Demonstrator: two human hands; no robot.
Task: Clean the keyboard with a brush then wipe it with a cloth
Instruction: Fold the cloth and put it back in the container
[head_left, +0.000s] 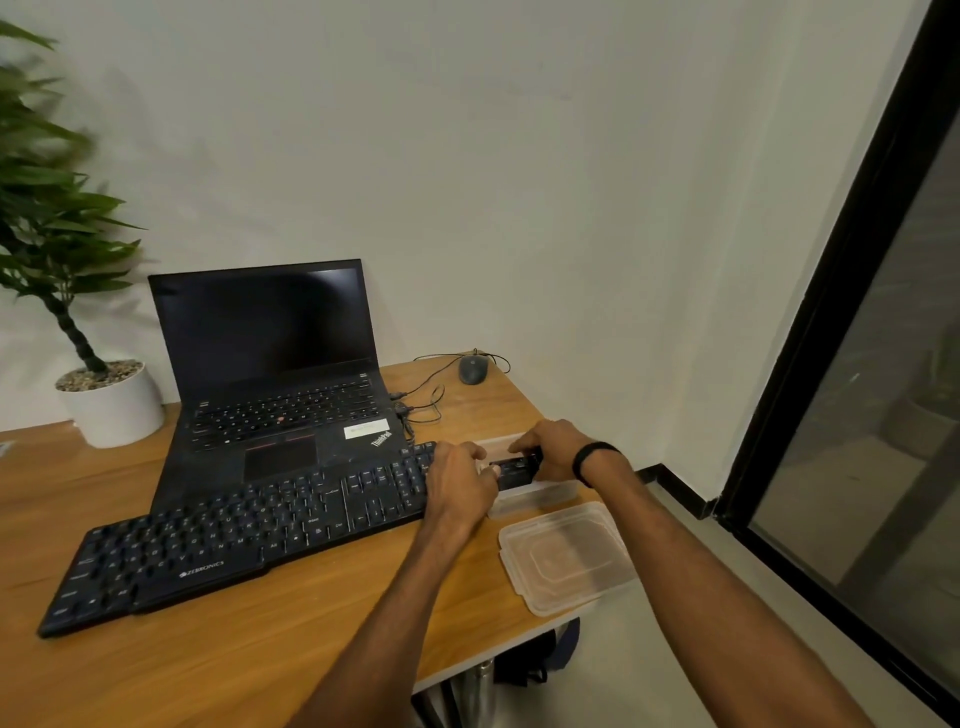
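Observation:
A black Zebronics keyboard (234, 540) lies slanted across the wooden desk (208, 660), its far edge resting on a laptop. At its right end stands a clear plastic box (540, 496). Both hands are over that box. My left hand (462, 486) and my right hand (553, 449) both grip a small black object (514, 470) just above the box's opening. I cannot tell whether this object is the brush. No cloth is visible. A black band circles my right wrist.
The box's clear lid (566, 558) lies at the desk's right front corner, overhanging the edge. An open black laptop (275, 384) sits behind the keyboard. A wired mouse (472, 370) and cables lie at the back right. A potted plant (109, 402) stands at the left.

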